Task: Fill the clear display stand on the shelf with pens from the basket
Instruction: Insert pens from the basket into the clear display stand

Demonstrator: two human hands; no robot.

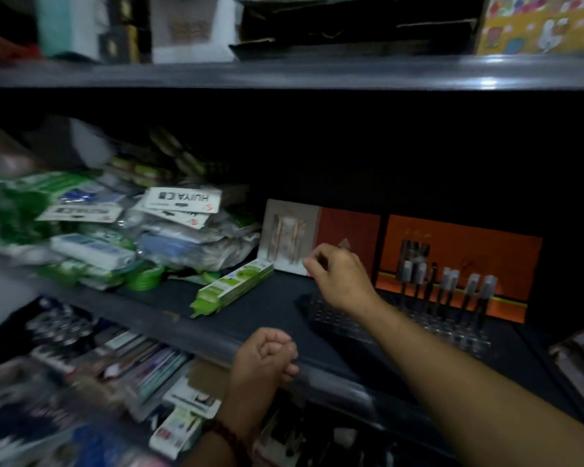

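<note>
A person is reaching into a dark grey shop shelf (267, 318), seen from above and in front. The picture is dim and blurred at the left.

The right hand (341, 274) is hovering over the back of the shelf, just in front of an upright grey-and-red card box (317, 237). Its fingers are curling inward toward the thumb; whether they are pinching anything cannot be told.

The left hand (267, 355) is resting against the shelf's front edge, curling into a tight fist. A dark beaded bracelet (226, 436) is sitting on its wrist.

The clear plastic display stand with rows of round holes (338, 320) is lying on the shelf under and to the right of the right forearm. Several dark pens with grey caps (449, 284) are standing upright in its rear rows, in front of an orange card backing panel (462, 257). The front rows of holes are showing dark.

To the left of the stand, a flat green-and-white carton (233, 288) is lying at an angle on the shelf. Beyond it, a heap of green, white and blue plastic-wrapped packets (132, 237) is filling the left end.

Below the shelf, packs of stationery (115, 365) are lying in a jumble. Above, black cardboard boxes (351, 25) and a yellow patterned box (540, 25) are sitting on the upper shelf (284, 75).
</note>
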